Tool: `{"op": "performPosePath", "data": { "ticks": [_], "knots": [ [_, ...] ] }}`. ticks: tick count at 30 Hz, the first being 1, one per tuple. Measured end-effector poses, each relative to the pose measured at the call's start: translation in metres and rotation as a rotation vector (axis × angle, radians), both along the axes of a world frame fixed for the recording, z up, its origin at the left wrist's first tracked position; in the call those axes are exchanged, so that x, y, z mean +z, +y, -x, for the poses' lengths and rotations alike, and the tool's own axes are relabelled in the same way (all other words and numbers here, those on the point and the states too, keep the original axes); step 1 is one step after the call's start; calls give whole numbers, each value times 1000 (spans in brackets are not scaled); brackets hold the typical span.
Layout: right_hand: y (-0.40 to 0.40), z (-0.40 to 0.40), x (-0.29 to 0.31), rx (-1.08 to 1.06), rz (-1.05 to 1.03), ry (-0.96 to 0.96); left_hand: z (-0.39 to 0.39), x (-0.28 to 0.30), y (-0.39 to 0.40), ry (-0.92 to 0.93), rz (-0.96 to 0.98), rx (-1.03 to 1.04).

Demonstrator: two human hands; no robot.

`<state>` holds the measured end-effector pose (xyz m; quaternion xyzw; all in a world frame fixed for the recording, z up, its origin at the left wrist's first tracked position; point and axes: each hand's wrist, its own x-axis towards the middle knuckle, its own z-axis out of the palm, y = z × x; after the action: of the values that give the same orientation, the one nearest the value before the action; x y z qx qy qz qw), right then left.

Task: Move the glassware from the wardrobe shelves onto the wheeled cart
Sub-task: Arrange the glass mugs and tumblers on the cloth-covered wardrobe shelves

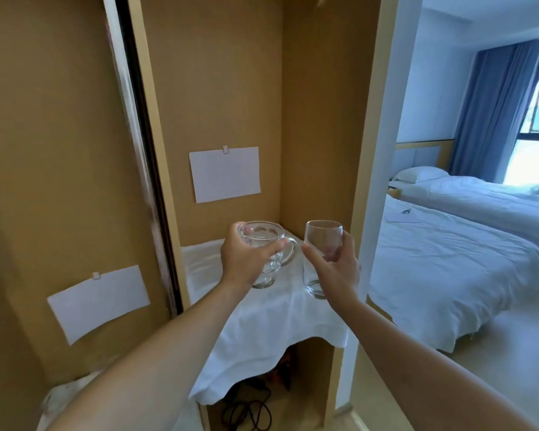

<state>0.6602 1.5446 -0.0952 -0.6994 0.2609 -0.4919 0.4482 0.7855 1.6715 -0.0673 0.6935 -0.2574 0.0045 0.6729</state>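
1. Over the wardrobe shelf (255,321), both of your hands are raised, well apart from each other, each clamped on a glass item.
2. Your left hand (246,259) grips a clear mug (269,259) from the side, fingers curled round its upper body; the mug's handle points right, toward the other hand.
3. Whether the mug's base touches the shelf or hangs just above it cannot be told.
4. Your right hand (336,269) holds a clear tumbler (322,244), thumb on its left side and fingers behind; the tumbler is upright, near the wardrobe's right wall.
5. Below the tumbler, clear glass shows down to a rounded base (315,290) near the cloth; whether it is the same tumbler or a second glass cannot be told.
6. A white cloth (280,337) covers the shelf and hangs over its front edge.
7. Two white sheets are clipped to the wardrobe panels: one (224,174) above the shelf, one (98,301) on the left panel.
8. Dark cables (249,412) lie under the shelf.
9. To the right, two beds (448,275) with white linen stand before a window with a blue curtain (495,110).
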Motion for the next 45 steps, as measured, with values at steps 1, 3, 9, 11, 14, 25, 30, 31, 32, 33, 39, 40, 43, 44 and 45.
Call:
{"op": "performPosePath", "data": {
  "ticks": [1,3,9,11,14,25,30,31,32,33,39,40,43,44,45],
  "knots": [
    [-7,-6,-1,1,7,10,-8,-3,-7,2,-8,2],
    [-23,-21,-1,-5,29,23,-26,-6,-22,10,-11,11],
    [-73,-79,2,2,33,62,-86,-21,-66,57,12,63],
    [-84,-103,-1,20,32,60,-106,-28,-76,58,6,74],
    [-95,-133,-10,55,10,87,-133,-38,-87,79,-6,92],
    [-129,-209,-50,142,-78,215,-206,-82,-111,193,-23,217],
    [-142,-242,-72,186,-115,211,-229,-99,-118,197,-47,262],
    [-146,-249,-76,192,-117,219,-232,-103,-120,206,-45,271],
    [-149,-257,-79,199,-124,225,-236,-108,-121,215,-41,280],
    [-153,-265,-83,212,-133,228,-239,-113,-123,224,-38,292],
    [-180,-320,-108,305,-186,257,-266,-140,-141,252,-96,400],
    [-186,-329,-113,323,-197,264,-272,-143,-144,255,-108,422],
    [-202,-354,-128,360,-203,280,-292,-153,-153,269,-126,482],
    [-205,-362,-134,370,-208,283,-296,-156,-156,278,-126,496],
    [-209,-368,-139,382,-212,288,-300,-159,-158,285,-127,512]
  ]
}}
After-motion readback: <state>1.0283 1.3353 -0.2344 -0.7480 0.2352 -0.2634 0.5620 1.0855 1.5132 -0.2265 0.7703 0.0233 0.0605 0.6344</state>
